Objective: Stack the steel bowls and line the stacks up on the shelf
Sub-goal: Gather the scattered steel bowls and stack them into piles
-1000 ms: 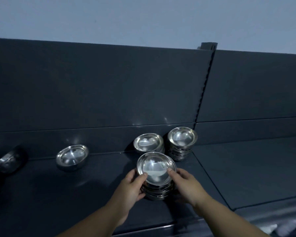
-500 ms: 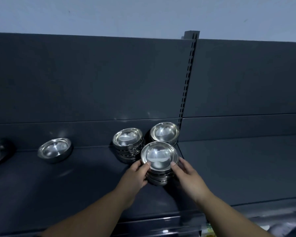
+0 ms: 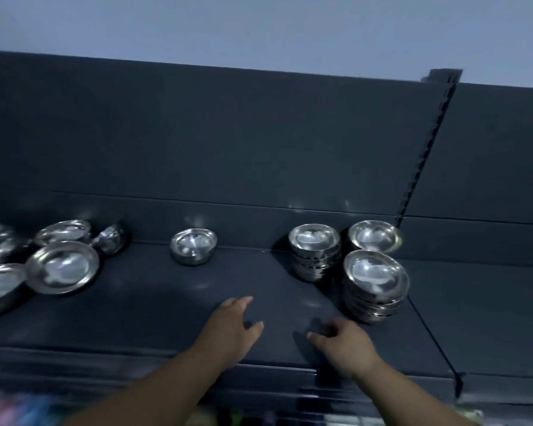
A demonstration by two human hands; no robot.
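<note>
Currently our left hand (image 3: pixel 233 329) and right hand (image 3: pixel 342 339) hover empty, fingers relaxed; the nearest stack (image 3: pixel 376 284) stands just beyond the right hand, where a careless sweep could topple it.

A dark shelf (image 3: pixel 166 309) carries three stacks of steel bowls close together at its right end. The front stack (image 3: pixel 376 287) stands nearest the edge. Behind it, a left stack (image 3: pixel 315 252) and a right stack (image 3: pixel 374 236) sit against the back panel (image 3: pixel 197 142), the right one just beside the slotted upright (image 3: pixel 425 149). A single bowl (image 3: pixel 193 245) stands alone mid-shelf by the panel. Farther left lies a blurred cluster of loose bowls (image 3: pixel 62 267), with a tipped bowl (image 3: pixel 111 239) behind it. The left hand (image 3: pixel 231 330) and right hand (image 3: pixel 345 342) hang over the shelf's front, holding nothing, the left fingers relaxed and the right loosely curled.
</note>
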